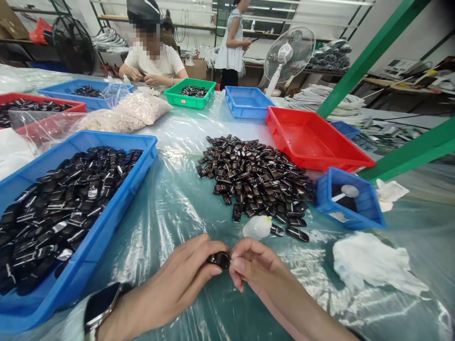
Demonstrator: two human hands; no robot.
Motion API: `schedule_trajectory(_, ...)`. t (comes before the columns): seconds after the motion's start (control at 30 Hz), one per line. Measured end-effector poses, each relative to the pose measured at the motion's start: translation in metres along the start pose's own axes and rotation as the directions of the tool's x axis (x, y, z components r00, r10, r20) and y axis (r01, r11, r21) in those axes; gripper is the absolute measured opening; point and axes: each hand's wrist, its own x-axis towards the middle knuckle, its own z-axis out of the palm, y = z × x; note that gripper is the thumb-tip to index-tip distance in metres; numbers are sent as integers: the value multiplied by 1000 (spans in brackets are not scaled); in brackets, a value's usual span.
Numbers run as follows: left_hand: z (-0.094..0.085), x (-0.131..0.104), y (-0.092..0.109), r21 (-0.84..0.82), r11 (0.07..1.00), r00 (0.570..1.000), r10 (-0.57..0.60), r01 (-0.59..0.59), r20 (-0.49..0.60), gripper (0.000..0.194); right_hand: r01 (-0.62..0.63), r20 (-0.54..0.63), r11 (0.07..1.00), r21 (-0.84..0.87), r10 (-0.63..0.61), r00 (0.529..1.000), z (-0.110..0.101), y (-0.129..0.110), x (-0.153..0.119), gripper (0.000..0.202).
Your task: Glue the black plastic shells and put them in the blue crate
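Piece [221, 260], glossy black, between hands [188, 271]

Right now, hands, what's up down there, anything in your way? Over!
Left hand gripping one shiny black piece. Right hand close at its end, contact unclear. Closest obstacle: white yellow-tipped bottle, just beyond both hands.

Bright, diffuse light; white glare streaks the plastic sheet [169, 201]; wide-angle stretch toward the edges; top-right corner dark.
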Motion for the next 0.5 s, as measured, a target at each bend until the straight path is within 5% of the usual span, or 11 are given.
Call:
schedule_trajectory(0.33,1,1,-1,-10,999,998,42,-41,39,23,-35,0,999,0,35,999,1,-1,-1,20)
schedule_trajectory(0.5,-1,2,8,132,983,990,133,-126,-45,30,-17,52,999,29,15,999,-2,9,3,31)
